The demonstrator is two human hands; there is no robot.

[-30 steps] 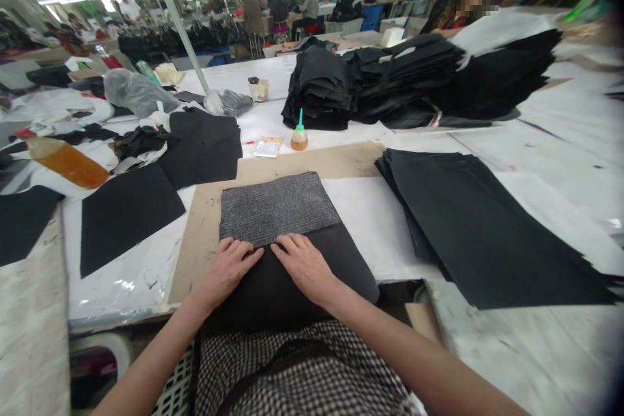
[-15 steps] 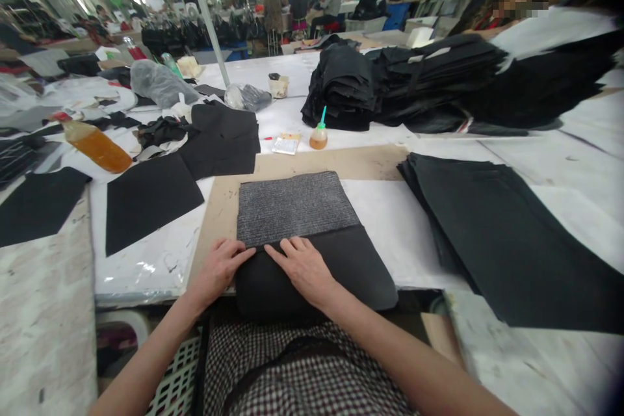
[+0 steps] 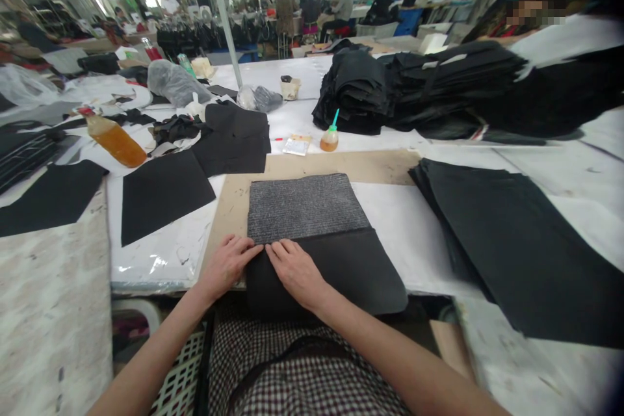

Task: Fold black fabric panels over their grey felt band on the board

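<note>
A black panel (image 3: 336,270) of leather-like material lies before me, its lower part hanging over the table's front edge. Its upper part is a grey ribbed textile section (image 3: 307,208), with a straight seam or fold between the two. At the left end of that line, my left hand (image 3: 230,265) is closed at the panel's edge, thumb pointing right. Close beside it, my right hand (image 3: 296,273) is closed over the same line, fingers bent and pressed on the material. The undersides of both hands are hidden.
A tan board (image 3: 336,162) lies under the panel. To the right is a stack of black sheets (image 3: 517,240); to the left, black cut pieces (image 3: 168,194) and an amber bottle (image 3: 117,141). Behind stand a small glue bottle (image 3: 329,138) and a black material pile (image 3: 429,88).
My right hand's fingers have drawn together and closer to my left thumb along the seam line. The whole view has shifted slightly, so the table's things appear further right.
</note>
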